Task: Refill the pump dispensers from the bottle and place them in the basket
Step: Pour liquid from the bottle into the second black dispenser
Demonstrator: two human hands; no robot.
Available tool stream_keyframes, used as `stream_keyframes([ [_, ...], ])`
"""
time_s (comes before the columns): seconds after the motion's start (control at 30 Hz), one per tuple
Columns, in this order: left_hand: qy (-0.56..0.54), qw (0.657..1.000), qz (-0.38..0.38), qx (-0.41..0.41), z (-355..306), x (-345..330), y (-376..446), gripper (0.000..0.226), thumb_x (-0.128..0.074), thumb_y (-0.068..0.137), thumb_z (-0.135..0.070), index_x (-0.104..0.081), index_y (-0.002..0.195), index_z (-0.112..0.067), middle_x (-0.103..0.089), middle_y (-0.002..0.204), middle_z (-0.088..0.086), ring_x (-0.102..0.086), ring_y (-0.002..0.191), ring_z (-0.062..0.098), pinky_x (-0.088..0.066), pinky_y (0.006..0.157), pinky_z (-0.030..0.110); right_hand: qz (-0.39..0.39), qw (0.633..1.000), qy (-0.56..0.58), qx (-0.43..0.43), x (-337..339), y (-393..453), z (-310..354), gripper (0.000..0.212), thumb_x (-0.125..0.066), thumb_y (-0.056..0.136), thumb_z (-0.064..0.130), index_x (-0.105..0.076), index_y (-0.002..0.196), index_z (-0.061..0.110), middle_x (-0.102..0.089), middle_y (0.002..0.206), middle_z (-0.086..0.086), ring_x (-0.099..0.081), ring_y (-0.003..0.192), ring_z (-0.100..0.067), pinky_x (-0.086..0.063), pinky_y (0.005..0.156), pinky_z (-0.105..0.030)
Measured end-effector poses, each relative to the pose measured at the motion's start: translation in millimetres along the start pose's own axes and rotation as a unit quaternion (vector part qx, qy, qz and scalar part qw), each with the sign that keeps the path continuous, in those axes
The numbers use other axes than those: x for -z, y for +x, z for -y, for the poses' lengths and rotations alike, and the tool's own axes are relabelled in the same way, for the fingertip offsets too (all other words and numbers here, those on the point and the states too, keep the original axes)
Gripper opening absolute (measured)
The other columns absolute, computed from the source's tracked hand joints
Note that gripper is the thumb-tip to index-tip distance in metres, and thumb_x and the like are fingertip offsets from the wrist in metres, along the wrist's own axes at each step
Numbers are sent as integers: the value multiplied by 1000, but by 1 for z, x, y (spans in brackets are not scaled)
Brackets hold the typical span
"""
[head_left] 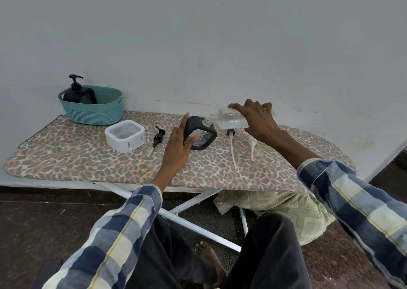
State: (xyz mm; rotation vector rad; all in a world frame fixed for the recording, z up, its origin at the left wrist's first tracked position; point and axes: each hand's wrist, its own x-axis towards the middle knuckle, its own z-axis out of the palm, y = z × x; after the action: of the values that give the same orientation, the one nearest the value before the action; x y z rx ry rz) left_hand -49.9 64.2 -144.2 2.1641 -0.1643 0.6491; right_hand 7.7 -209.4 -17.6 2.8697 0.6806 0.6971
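Note:
My left hand (179,144) grips a black square dispenser body (201,134), tilted on the ironing board with its open neck facing right. My right hand (256,118) holds a clear bottle (231,119) on its side, its mouth right at the dispenser's neck. A white square dispenser body (125,135) stands open to the left. A black pump head (157,140), a second black-collared pump with a long white tube (232,148) and a white pump (252,144) lie loose on the board. A black pump dispenser (76,91) stands in the teal basket (94,112).
The leopard-print ironing board (88,161) runs along a grey wall, with the basket at its far left corner. Its white legs (187,220) cross below, beside my knees and a bare foot. A patterned cushion (286,211) lies under the right end.

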Motion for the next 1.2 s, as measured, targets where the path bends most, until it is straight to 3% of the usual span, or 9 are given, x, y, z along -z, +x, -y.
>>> stream_keyframes([
  [1.2, 1, 1000, 3, -1, 0, 0, -1, 73, -48, 109, -55, -5, 168, -52, -52, 135, 8, -62, 113, 27, -58, 95, 51, 3, 1000, -4, -2, 3, 1, 2, 92, -77, 81, -2, -40, 153, 42, -56, 121, -9, -60, 108, -31, -34, 101, -54],
])
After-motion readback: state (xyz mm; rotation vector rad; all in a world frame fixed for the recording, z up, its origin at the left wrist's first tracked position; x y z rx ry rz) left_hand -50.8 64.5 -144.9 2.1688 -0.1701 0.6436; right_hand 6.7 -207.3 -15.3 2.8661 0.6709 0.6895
